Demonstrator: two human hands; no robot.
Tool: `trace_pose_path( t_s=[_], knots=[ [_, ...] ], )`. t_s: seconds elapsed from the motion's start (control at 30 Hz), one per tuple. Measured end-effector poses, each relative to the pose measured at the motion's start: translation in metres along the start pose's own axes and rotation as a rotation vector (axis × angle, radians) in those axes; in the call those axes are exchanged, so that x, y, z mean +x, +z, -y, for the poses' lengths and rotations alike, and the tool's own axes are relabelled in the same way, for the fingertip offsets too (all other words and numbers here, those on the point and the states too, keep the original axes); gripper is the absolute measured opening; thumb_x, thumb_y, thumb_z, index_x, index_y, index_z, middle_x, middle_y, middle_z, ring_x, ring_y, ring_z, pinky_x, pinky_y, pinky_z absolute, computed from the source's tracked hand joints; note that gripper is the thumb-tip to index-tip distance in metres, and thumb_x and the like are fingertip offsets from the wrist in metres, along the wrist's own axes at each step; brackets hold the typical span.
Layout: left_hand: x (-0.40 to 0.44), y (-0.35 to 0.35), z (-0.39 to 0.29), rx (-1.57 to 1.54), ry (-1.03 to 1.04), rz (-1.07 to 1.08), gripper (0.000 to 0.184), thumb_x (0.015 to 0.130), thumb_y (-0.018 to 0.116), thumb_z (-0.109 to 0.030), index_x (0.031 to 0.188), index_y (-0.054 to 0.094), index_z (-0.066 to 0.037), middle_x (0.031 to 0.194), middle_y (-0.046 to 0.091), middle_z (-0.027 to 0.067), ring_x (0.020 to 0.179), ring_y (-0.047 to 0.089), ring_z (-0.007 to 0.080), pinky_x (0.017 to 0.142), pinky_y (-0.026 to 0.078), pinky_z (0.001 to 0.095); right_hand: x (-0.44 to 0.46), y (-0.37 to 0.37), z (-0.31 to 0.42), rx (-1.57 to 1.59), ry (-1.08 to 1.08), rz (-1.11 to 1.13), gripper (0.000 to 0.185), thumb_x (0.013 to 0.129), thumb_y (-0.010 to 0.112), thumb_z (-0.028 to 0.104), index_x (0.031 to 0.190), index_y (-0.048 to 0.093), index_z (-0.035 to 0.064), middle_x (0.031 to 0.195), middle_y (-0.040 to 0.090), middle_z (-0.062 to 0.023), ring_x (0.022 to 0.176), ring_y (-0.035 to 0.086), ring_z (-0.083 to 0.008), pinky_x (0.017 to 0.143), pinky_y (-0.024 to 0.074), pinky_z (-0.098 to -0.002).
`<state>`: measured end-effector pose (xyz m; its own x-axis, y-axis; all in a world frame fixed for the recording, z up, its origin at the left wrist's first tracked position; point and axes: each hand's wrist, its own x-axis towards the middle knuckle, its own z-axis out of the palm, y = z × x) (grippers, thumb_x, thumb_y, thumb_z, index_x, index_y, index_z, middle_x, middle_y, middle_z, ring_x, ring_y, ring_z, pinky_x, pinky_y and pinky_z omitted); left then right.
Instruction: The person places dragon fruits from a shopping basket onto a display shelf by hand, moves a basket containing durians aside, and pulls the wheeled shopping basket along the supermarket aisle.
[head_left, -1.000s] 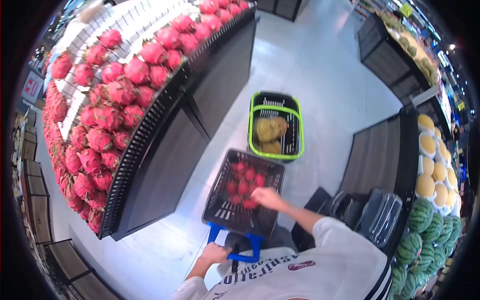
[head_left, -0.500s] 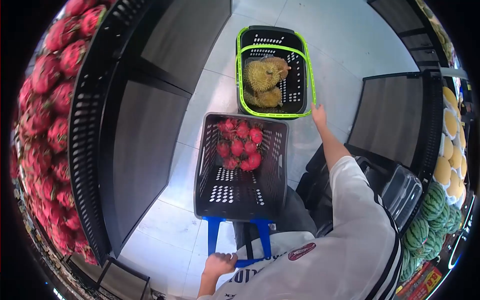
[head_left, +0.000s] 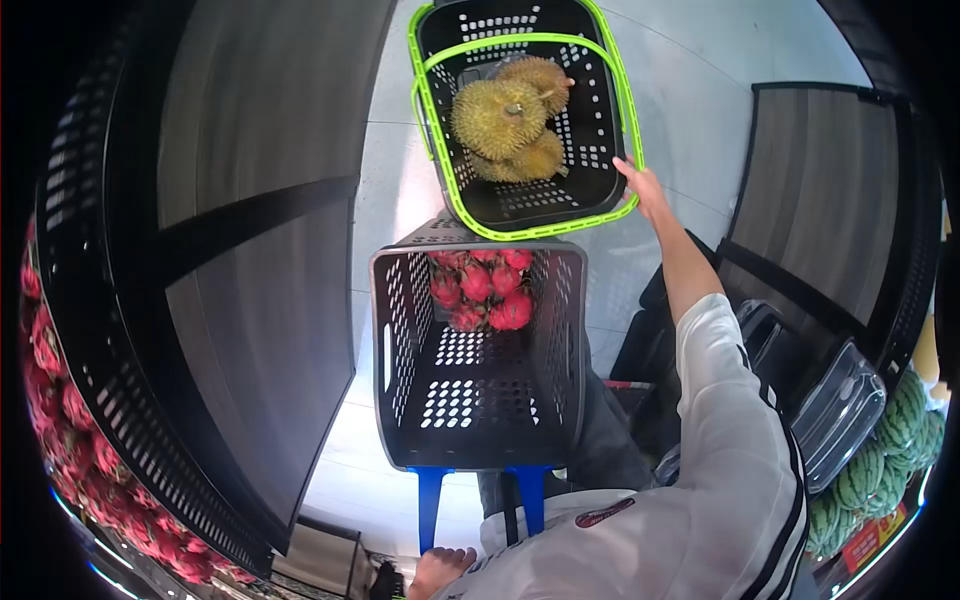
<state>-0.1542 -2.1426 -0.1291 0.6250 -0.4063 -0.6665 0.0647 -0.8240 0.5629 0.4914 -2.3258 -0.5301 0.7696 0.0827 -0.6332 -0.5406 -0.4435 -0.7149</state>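
Observation:
My right hand point(head_left: 643, 187) grips the right side of a black basket point(head_left: 590, 195) with a lime-green rim and handle, its fingertips over the inner wall. Several spiky durians point(head_left: 498, 118) lie in that basket. Its near edge overlaps the far end of a grey perforated basket point(head_left: 480, 450), where several red dragon fruits point(head_left: 478, 283) are grouped at the far end. Two blue bars point(head_left: 428, 505) extend from the grey basket toward me. My left hand point(head_left: 440, 570) is closed at the lower end of the left bar, around the handle; the crossbar itself is mostly hidden.
Dark display cabinets point(head_left: 260, 300) stand on the left, with piled dragon fruits point(head_left: 75, 430) along their outer edge. A wood-panelled stand point(head_left: 810, 190), clear plastic containers point(head_left: 835, 415) and watermelons point(head_left: 880, 470) are on my right. Pale floor tiles point(head_left: 690, 60) lie beyond.
The durian basket appears larger, tilted and now overlaps the grey basket's far end. My right hand has a fuller hold, fingers inside the rim. The surroundings have shifted in view.

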Motion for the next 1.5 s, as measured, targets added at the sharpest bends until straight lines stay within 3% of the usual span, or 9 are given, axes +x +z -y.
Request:
trace_pose_path(
  t_s=[0.2,0.57,0.67,0.73,0.8,1.07,1.17,1.27,1.5],
  knots=[
    [-0.004,-0.006,0.005,-0.036,-0.010,0.087,0.021,0.079,0.057,-0.022,0.099,0.058,-0.016,0.062,0.053,-0.0019,0.055,0.057,0.0145,0.048,0.043,0.0286,-0.008,0.004,-0.012,0.020,-0.037,0.027,0.072,0.084,0.071,0.035,0.131,0.045,-0.0114,0.107,0.063,-0.0147,0.085,0.059,-0.0153,0.073,0.0476,-0.0308],
    [-0.002,-0.093,0.011,0.013,-0.077,0.219,0.026,0.077,0.058,-0.024,0.098,0.064,-0.010,0.068,0.065,0.0041,0.064,0.067,0.0227,0.053,0.051,0.0351,-0.057,0.000,-0.082,0.290,0.230,-0.146,0.062,0.083,0.071,0.041,0.125,0.053,-0.0007,0.096,0.063,-0.0068,0.082,0.059,-0.0178,0.060,0.0483,-0.0331],
    [0.001,-0.133,0.024,0.064,-0.118,0.315,0.023,0.077,0.057,-0.024,0.096,0.063,-0.012,0.070,0.066,0.0050,0.065,0.067,0.0232,0.055,0.051,0.0383,-0.101,-0.020,-0.026,0.060,0.396,-0.006,0.074,0.084,0.065,0.051,0.131,0.045,-0.0020,0.117,0.056,-0.0198,0.103,0.058,-0.0285,0.082,0.0508,-0.0380],
    [0.003,-0.162,0.033,0.132,-0.119,0.409,0.024,0.075,0.058,-0.024,0.096,0.062,-0.014,0.072,0.066,0.0052,0.069,0.067,0.0227,0.060,0.051,0.0387,-0.126,0.000,-0.074,-0.313,0.104,-0.361,0.089,0.080,0.066,0.057,0.133,0.040,-0.0094,0.120,0.056,-0.0279,0.110,0.056,-0.0374,0.096,0.0443,-0.0407],
    [0.006,-0.189,0.042,0.181,-0.116,0.432,0.026,0.073,0.059,-0.025,0.097,0.062,-0.017,0.073,0.067,0.0037,0.072,0.068,0.0237,0.065,0.052,0.0392,-0.205,-0.008,-0.033,-0.212,-0.042,-0.270,0.087,0.084,0.063,0.051,0.137,0.032,-0.0106,0.135,0.042,-0.0340,0.128,0.040,-0.0423,0.108,0.0307,-0.0444],
    [0.001,-0.265,0.114,0.407,0.201,0.207,0.020,0.072,0.059,-0.021,0.090,0.063,-0.015,0.069,0.067,0.0060,0.063,0.067,0.0256,0.058,0.051,0.0413,-0.504,0.093,0.100,-0.082,-0.556,0.212,0.039,0.091,0.060,0.023,0.122,0.053,0.0017,0.110,0.060,-0.0195,0.103,0.059,-0.0327,0.089,0.0470,-0.0378],
    [0.007,-0.289,0.122,0.464,0.254,0.159,0.024,0.071,0.060,-0.024,0.094,0.066,-0.016,0.072,0.068,0.0088,0.065,0.068,0.0274,0.059,0.052,0.0423,-0.597,0.120,0.154,-0.147,-0.320,0.577,0.047,0.090,0.058,0.041,0.125,0.056,0.0088,0.099,0.066,-0.0147,0.092,0.065,-0.0271,0.080,0.0496,-0.0382],
    [0.009,-0.287,0.123,0.476,0.314,0.132,0.027,0.072,0.059,-0.025,0.097,0.066,-0.015,0.076,0.069,0.0113,0.070,0.069,0.0290,0.065,0.053,0.0430,-0.634,0.148,0.147,-0.730,-0.729,0.416,0.053,0.089,0.054,0.052,0.121,0.058,0.0092,0.096,0.066,-0.0148,0.086,0.064,-0.0254,0.083,0.0464,-0.0396],
    [0.022,-0.307,0.116,0.524,0.423,0.122,0.025,0.077,0.057,-0.025,0.096,0.067,-0.011,0.087,0.069,0.0169,0.080,0.068,0.0335,0.070,0.052,0.0441,-0.638,0.188,0.148,-0.810,-0.447,-0.022,0.037,0.076,0.063,0.049,0.074,0.069,0.0123,0.065,0.065,-0.0121,0.067,0.065,-0.0293,0.071,0.0461,-0.0413]
  ],
)
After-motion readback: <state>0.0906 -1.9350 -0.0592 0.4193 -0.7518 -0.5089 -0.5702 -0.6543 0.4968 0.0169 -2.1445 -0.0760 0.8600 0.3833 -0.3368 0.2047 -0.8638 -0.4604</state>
